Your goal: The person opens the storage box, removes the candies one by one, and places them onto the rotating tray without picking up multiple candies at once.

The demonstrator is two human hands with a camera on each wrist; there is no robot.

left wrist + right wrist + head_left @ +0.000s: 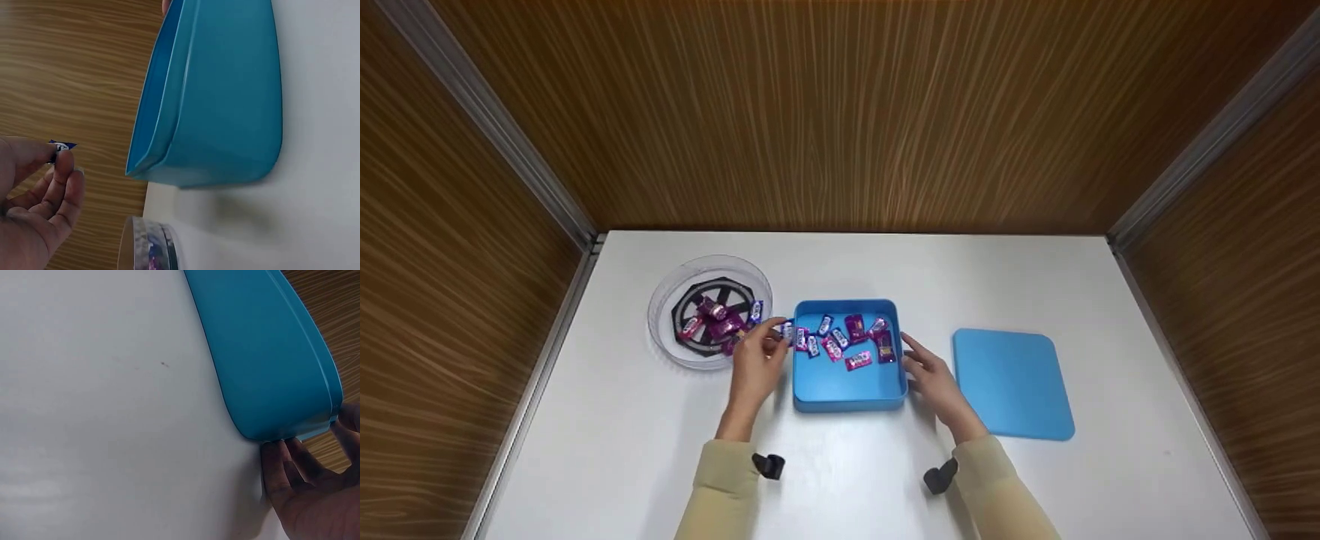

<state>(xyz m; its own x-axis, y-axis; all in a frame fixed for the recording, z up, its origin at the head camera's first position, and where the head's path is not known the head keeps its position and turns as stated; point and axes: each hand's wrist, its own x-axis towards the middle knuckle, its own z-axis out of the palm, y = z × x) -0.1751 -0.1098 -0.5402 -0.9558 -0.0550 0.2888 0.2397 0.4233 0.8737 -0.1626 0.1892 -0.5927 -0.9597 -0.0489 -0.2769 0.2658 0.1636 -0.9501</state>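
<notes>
A blue-wrapped candy (62,146) is pinched between the thumb and forefinger of my left hand (757,364). That hand is at the left rim of a blue square box (851,386), on the side toward the round dish. Several purple, pink and blue candies (858,361) lie in the box, mostly in its far half. Against the box's right outer wall rest the fingertips of my right hand (936,379), its fingers extended, as the right wrist view (315,495) also has it.
A clear round dish (660,341) with a black patterned base holds more wrapped candies (725,324) at the left. The flat blue lid (1014,384) lies right of the box on the white table (840,480). Wood-grain panels (840,112) enclose the back and sides.
</notes>
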